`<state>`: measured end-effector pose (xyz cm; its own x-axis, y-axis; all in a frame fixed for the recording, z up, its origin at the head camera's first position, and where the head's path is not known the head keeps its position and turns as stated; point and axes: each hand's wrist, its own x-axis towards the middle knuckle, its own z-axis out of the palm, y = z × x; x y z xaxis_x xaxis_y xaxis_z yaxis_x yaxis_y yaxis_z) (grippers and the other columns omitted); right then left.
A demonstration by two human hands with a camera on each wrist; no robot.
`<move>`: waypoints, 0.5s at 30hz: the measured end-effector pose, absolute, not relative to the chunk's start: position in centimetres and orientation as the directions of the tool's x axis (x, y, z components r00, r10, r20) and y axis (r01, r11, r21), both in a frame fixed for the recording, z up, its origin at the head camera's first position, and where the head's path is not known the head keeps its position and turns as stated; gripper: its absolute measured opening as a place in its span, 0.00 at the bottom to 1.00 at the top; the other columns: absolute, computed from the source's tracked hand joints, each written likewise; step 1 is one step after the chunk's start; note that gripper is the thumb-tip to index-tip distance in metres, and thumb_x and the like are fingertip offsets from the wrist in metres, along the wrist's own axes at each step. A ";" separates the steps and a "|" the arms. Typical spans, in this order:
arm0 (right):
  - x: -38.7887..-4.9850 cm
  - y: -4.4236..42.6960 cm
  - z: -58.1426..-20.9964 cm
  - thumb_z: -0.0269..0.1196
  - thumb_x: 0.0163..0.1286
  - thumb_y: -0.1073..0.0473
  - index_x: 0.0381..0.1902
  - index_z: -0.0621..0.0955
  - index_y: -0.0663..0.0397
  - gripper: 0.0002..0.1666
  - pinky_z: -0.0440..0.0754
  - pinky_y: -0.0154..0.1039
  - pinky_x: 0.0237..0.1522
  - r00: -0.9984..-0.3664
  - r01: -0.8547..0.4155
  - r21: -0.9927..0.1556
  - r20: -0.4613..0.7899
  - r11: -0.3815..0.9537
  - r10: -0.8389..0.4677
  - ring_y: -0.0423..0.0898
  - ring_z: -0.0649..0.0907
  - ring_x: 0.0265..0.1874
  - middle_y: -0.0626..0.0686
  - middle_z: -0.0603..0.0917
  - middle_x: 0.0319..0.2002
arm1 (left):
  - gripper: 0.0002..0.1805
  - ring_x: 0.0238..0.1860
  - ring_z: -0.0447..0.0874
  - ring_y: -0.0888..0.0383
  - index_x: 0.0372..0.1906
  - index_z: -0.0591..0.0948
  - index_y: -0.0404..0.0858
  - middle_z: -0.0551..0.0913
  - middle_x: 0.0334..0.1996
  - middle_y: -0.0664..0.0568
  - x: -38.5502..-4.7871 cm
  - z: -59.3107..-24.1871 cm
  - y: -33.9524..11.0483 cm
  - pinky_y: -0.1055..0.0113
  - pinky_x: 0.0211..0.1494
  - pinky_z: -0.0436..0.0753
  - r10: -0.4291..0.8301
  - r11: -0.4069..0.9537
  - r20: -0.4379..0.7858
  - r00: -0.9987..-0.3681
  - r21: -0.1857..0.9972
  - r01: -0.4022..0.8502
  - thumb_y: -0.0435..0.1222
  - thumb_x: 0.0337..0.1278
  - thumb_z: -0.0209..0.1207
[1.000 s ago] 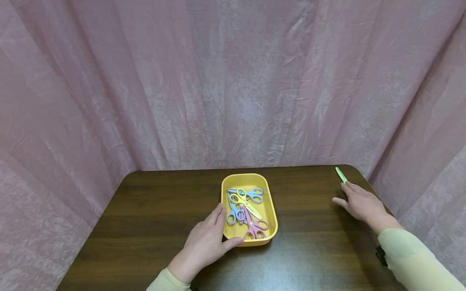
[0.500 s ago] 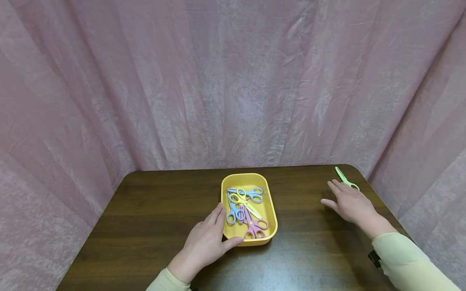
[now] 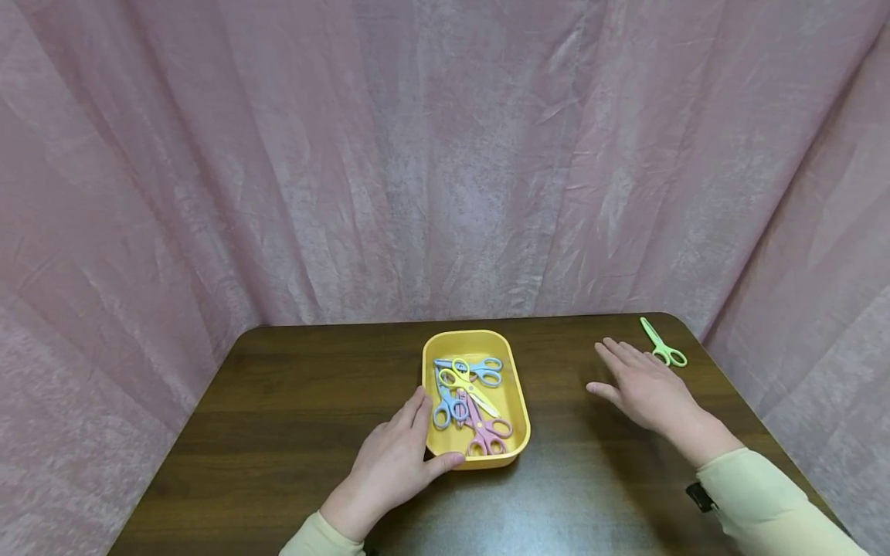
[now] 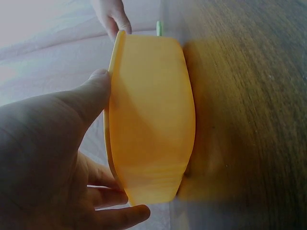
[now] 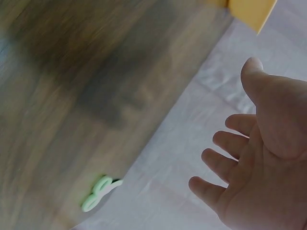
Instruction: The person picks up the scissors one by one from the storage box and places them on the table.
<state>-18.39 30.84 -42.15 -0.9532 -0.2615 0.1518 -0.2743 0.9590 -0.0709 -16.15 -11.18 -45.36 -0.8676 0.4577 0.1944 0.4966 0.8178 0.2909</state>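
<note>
A yellow tray (image 3: 520, 401) holds blue scissors (image 3: 445, 409), yellow scissors (image 3: 459, 378) and pink scissors (image 3: 480, 432), lying over one another. My left hand (image 3: 392, 463) touches its near left corner, straight fingers along the left side and thumb at the near rim. In the left wrist view, the thumb meets the rim of the tray (image 4: 148, 105). My right hand (image 3: 647, 390) hovers over the table with fingers spread and nothing in it. Green scissors (image 3: 664, 345) lie at the far right, partly behind that hand; in the right wrist view, the green scissors (image 5: 100, 192) lie apart from it.
The dark wooden table (image 3: 299, 394) has its far edge close to a pink curtain (image 3: 445, 170). More curtain (image 3: 827, 255) hangs at the right side.
My right hand has drawn away from the green scissors, moving left and uncovering their handles. The scissors stay where they were. My left hand and the tray have not moved.
</note>
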 end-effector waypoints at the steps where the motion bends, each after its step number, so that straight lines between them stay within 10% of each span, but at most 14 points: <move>1: -18.3 30.5 -42.0 0.64 0.83 0.37 0.82 0.70 0.67 0.47 0.65 0.71 0.75 -0.952 -0.277 -0.071 0.154 0.958 -0.264 0.71 0.70 0.78 0.70 0.69 0.80 | 0.58 0.74 0.78 0.37 0.82 0.68 0.27 0.68 0.81 0.33 -16.1 -45.3 -11.2 0.42 0.61 0.85 0.457 0.818 0.195 -0.868 0.290 0.497 0.69 0.67 0.67; 15: -16.9 25.9 -40.8 0.68 0.79 0.38 0.82 0.72 0.61 0.46 0.68 0.66 0.76 -0.897 -0.389 -0.021 0.236 0.921 -0.374 0.65 0.74 0.78 0.63 0.73 0.80 | 0.57 0.72 0.80 0.37 0.80 0.71 0.27 0.70 0.80 0.33 -16.2 -45.4 -11.2 0.43 0.60 0.86 0.463 0.819 0.206 -0.862 0.273 0.505 0.69 0.67 0.67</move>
